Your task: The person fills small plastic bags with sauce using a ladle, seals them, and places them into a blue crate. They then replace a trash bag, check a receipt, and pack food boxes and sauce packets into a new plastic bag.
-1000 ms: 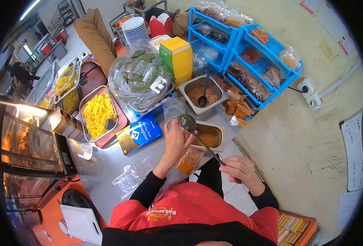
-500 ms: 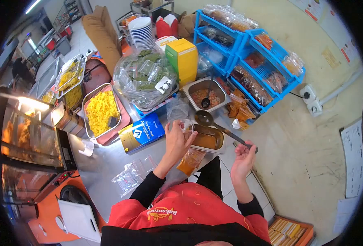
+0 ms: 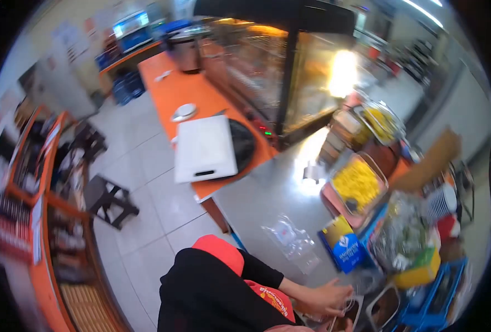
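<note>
My left hand [image 3: 329, 297] is at the bottom right of the view, its fingers closed on a small clear plastic bag [image 3: 349, 304]. Beneath it is a metal sauce container [image 3: 356, 315], cut off by the lower edge. What seems to be part of my right hand [image 3: 340, 325] shows at that edge; its fingers and any ladle are hidden. A blue and yellow glove box [image 3: 342, 243] stands beyond my left hand. Clear plastic bags [image 3: 289, 238] lie on the steel counter [image 3: 251, 205].
A tray of yellow food [image 3: 357, 183] sits behind the glove box. Bagged green leaves [image 3: 397, 229] and a blue rack [image 3: 442, 293] are at the right. A lit display cabinet [image 3: 289, 72] and white cutting board [image 3: 205, 148] stand farther off. A dark stool [image 3: 109, 199] is on the floor.
The view has swung to the left and blurred, so the hands now sit at the bottom right. The ladle seen in my right hand earlier is out of sight.
</note>
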`<state>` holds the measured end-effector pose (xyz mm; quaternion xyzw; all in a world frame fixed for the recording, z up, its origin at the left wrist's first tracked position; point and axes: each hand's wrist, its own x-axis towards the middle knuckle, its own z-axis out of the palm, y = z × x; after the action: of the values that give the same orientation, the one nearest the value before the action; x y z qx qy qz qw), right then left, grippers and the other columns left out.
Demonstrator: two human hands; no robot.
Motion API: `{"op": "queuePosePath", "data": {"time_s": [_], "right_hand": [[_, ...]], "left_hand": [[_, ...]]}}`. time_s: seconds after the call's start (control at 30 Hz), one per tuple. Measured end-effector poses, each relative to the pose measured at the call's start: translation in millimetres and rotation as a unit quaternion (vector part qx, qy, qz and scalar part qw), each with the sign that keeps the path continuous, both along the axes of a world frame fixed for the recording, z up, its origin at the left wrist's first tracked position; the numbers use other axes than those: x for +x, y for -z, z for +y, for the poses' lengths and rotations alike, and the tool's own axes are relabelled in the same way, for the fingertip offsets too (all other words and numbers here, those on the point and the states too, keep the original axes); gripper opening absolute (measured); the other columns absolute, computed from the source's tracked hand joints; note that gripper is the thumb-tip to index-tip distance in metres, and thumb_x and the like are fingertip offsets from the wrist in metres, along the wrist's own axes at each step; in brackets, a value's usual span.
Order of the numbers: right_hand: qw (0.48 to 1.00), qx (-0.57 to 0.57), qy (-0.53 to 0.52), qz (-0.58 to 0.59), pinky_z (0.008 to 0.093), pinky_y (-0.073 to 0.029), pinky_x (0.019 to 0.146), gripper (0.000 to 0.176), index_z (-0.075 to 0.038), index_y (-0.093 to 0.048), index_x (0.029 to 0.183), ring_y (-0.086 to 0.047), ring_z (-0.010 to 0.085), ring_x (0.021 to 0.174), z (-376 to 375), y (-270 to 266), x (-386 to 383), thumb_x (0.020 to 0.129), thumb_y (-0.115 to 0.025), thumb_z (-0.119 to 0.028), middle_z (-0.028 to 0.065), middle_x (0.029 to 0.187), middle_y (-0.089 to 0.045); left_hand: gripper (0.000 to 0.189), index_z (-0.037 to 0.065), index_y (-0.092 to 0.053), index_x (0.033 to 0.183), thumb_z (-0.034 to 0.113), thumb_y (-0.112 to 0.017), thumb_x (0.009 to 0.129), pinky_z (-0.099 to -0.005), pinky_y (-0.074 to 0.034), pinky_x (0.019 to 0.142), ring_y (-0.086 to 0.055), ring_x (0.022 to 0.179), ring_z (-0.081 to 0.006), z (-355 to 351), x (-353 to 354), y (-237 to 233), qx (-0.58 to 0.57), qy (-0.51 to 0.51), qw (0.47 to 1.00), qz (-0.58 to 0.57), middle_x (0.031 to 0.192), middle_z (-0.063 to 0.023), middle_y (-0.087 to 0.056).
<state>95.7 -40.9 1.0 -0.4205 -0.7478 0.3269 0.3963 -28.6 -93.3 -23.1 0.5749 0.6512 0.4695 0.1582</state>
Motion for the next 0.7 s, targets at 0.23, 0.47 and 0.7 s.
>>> {"op": "queuePosePath", "data": {"time_s": [0.23,0.47,0.7], "right_hand": [[0.986,0.016,-0.157,-0.048,0.0410,-0.044,0.071,0.033,0.006,-0.050,0.108,-0.055,0.0357,0.083,-12,-23,-49,0.094,-0.043,-0.022,0.0244,0.093,-0.057],[0.931,-0.039,-0.359,-0.048,0.0311,-0.042,0.062,0.022,0.000,-0.062,0.088,-0.053,0.0206,0.069,-3,-60,-48,0.090,-0.052,-0.020,0.0107,0.079,-0.059],[0.947,-0.189,-0.261,0.005,0.0266,-0.045,0.062,0.009,0.001,-0.065,0.083,-0.058,0.0146,0.069,-47,-47,-15,0.076,-0.068,-0.004,0.0075,0.080,-0.063]], "left_hand": [[0.038,0.002,-0.039,0.111,0.031,-0.051,0.088,-0.0463,-0.031,0.093,-0.054,0.089,-0.0323,-39,-34,-39,0.051,-0.100,0.991,-0.074,0.087,-0.0146,-0.054],[0.022,-0.001,-0.053,0.083,0.020,-0.057,0.085,-0.0361,-0.046,0.061,-0.057,0.069,-0.0326,-86,-79,-70,0.066,0.083,0.971,-0.214,0.073,-0.0185,-0.056],[0.012,0.004,-0.066,0.086,0.012,-0.063,0.078,-0.0429,-0.044,0.091,-0.062,0.067,-0.0301,-81,-69,-58,-0.008,0.186,0.977,-0.101,0.078,-0.0128,-0.065]]}}
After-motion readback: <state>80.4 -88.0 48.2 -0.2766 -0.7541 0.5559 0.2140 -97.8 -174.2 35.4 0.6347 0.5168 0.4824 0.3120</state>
